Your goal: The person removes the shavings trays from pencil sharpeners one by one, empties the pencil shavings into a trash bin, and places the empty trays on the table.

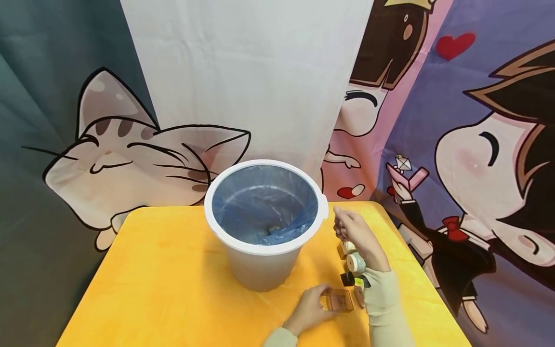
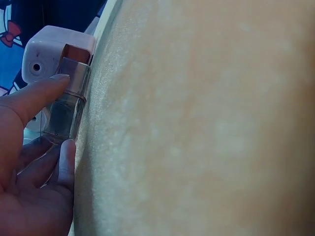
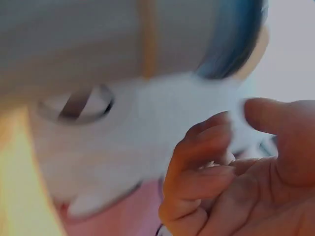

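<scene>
My left hand [image 1: 309,309] grips a small clear box [image 1: 340,300] on the yellow table. The left wrist view shows the thumb on one end of this see-through box [image 2: 69,105] and the fingertips at the other. A pale rounded block [image 2: 56,51] with a small dark hole stands right beside it. My right hand [image 1: 356,232] is raised beside the rim of a white bin [image 1: 264,265], apart from it. Its fingers [image 3: 197,182] are loosely curled, the thumb stands away from them, and nothing shows between.
A blue plastic bag [image 1: 286,233] lines the bin, with a small dark thing, too unclear to name, inside. Under my right forearm stand a round-lidded item [image 1: 355,263], a black piece [image 1: 347,278] and other small things. A cartoon-printed cloth [image 1: 260,86] hangs behind the yellow table [image 1: 151,279].
</scene>
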The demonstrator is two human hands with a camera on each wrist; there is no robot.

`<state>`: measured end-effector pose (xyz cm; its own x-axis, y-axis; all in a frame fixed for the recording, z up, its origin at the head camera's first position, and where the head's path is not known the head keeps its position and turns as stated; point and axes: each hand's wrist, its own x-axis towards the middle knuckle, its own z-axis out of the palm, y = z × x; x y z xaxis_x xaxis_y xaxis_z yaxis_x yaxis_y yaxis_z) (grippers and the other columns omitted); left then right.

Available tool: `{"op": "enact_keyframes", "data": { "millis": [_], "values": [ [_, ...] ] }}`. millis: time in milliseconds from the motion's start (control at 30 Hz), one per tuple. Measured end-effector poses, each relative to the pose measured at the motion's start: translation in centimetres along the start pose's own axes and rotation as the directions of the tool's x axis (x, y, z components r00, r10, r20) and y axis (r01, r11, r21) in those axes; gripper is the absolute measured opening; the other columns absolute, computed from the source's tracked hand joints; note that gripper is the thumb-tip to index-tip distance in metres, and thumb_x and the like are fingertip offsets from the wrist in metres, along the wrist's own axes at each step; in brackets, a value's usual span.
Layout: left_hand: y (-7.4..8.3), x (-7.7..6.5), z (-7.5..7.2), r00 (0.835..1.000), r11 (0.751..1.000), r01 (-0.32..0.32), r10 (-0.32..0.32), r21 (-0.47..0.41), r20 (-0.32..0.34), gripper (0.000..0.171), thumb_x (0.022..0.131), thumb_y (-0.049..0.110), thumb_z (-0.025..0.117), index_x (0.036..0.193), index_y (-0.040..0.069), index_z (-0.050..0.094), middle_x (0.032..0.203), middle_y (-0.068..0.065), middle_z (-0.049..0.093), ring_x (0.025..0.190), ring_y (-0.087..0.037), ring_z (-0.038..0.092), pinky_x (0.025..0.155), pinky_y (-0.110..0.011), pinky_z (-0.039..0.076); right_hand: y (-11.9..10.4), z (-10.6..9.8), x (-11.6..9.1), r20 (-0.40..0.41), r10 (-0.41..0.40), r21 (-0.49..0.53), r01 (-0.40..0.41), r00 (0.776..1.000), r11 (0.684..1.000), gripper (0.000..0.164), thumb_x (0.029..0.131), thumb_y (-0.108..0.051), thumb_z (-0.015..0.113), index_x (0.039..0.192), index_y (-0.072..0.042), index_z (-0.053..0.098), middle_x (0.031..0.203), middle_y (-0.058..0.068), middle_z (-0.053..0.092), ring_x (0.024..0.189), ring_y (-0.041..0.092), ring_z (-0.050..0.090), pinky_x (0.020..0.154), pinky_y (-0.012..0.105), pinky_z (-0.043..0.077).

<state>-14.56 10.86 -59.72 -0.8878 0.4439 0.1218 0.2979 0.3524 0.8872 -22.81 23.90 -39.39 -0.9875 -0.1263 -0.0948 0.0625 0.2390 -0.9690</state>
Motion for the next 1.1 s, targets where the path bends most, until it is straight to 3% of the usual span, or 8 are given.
{"op": "enact_keyframes", "data": {
  "millis": [100,267,500,600,767,900,1100],
  "values": [
    [0.0,-0.2,0.1,0.999,0.999,0.039,-0.038,-0.025,0.021,0.054,0.065,0.022,0.082,0.112,0.01,0.06,0.102,0.005,0.063,0.083,-0.002,0.053,0.067,-0.017,0.047,3.0,-1.3,-0.4,-0.091,0.041,-0.159,-0.056,0.995,0.986,0.046,0.09,-0.045,0.052,0.086,0.001,0.048,0.074,0.011,0.05,0.063,0.021,0.048,0.052,0.026,0.042],
    [0.1,-0.1,0.0,1.0,1.0,0.015,-0.015,0.017,-0.001,0.055,0.066,0.026,0.081,0.113,0.009,0.059,0.103,0.003,0.063,0.085,-0.004,0.053,0.074,-0.019,0.047,6.4,-3.2,-1.0,-0.162,0.092,-0.379,-0.148,0.983,0.914,0.037,0.088,-0.035,0.06,0.093,0.001,0.051,0.086,0.014,0.053,0.077,0.027,0.052,0.059,0.028,0.043],
    [0.3,0.1,-0.4,1.0,0.994,-0.008,0.01,0.106,-0.02,0.055,0.066,0.031,0.08,0.112,0.01,0.06,0.103,0.006,0.063,0.094,-0.008,0.055,0.084,-0.025,0.046,8.5,-4.5,-1.5,-0.197,0.215,-0.618,-0.292,0.956,0.73,0.046,0.079,-0.035,0.068,0.1,0.001,0.049,0.096,0.021,0.047,0.085,0.035,0.043,0.065,0.038,0.039],
    [0.3,0.1,-0.5,1.0,0.994,0.01,-0.009,0.108,-0.011,0.056,0.067,0.034,0.08,0.113,0.011,0.059,0.103,0.007,0.062,0.095,-0.008,0.055,0.085,-0.026,0.046,8.9,-4.3,-1.6,-0.209,0.25,-0.65,-0.325,0.945,0.687,0.053,0.078,-0.036,0.069,0.107,0.002,0.046,0.099,0.025,0.042,0.089,0.04,0.036,0.068,0.043,0.035],
    [0.3,0.2,-0.5,0.999,0.995,0.034,-0.034,0.096,0.002,0.057,0.067,0.037,0.08,0.114,0.013,0.058,0.104,0.007,0.061,0.096,-0.008,0.055,0.085,-0.026,0.047,9.3,-3.8,-1.6,-0.22,0.258,-0.67,-0.338,0.941,0.661,0.063,0.076,-0.031,0.071,0.119,0.004,0.04,0.1,0.027,0.039,0.087,0.041,0.032,0.067,0.044,0.035],
    [0.4,0.0,-0.4,0.999,0.994,0.034,-0.034,0.102,-0.002,0.057,0.067,0.037,0.079,0.113,0.013,0.058,0.104,0.007,0.061,0.096,-0.008,0.055,0.085,-0.026,0.047,9.7,-3.7,-2.0,-0.204,0.271,-0.675,-0.336,0.941,0.657,0.071,0.077,-0.03,0.069,0.128,0.004,0.034,0.104,0.029,0.04,0.086,0.042,0.037,0.068,0.048,0.039],
    [0.5,-0.3,-0.2,1.0,0.993,0.031,-0.031,0.118,-0.005,0.057,0.067,0.038,0.079,0.113,0.013,0.057,0.104,0.006,0.06,0.096,-0.009,0.055,0.085,-0.026,0.046,10.7,-3.7,-2.2,-0.174,0.319,-0.576,-0.359,0.932,0.734,0.065,0.08,-0.022,0.068,0.129,0.001,0.031,0.108,0.028,0.034,0.09,0.038,0.046,0.073,0.046,0.045]
  ]
}}
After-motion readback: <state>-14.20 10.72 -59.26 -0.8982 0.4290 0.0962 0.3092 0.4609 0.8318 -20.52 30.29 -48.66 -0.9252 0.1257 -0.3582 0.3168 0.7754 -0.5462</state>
